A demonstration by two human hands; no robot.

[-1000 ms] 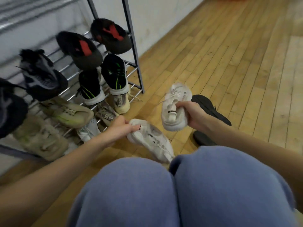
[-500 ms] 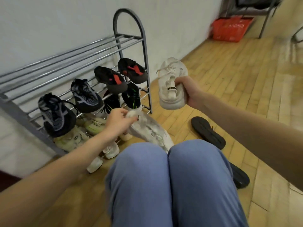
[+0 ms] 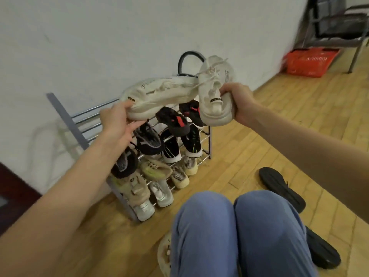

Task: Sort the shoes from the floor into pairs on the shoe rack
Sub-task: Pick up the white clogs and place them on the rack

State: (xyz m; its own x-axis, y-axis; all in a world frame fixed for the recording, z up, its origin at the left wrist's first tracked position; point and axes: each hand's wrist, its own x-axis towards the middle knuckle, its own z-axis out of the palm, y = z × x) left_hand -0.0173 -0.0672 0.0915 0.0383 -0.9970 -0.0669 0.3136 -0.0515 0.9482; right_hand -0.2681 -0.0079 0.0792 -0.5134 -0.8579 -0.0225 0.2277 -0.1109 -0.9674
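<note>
My left hand (image 3: 117,121) grips the heel of a white sneaker (image 3: 159,96), which lies sideways in the air above the metal shoe rack (image 3: 65,118). My right hand (image 3: 238,102) holds the matching white sneaker (image 3: 214,90) by its heel, toe up, just right of the first one. The two sneakers touch at the toes. Below them the rack holds black shoes with red marks (image 3: 175,121), black-and-green shoes (image 3: 192,141), dark mesh shoes (image 3: 148,139) and beige sneakers (image 3: 157,169) on its lower rails.
Two black shoes lie on the wooden floor at my right, one (image 3: 281,188) beyond my knees (image 3: 235,232) and one (image 3: 321,252) beside them. A pale shoe (image 3: 164,254) peeks out under my left knee. A red basket (image 3: 309,60) and a metal frame (image 3: 337,27) stand far right by the wall.
Both hands have risen from near the floor to the rack's top level. The left hand has lifted its white sneaker off the floor. The camera view has tilted up.
</note>
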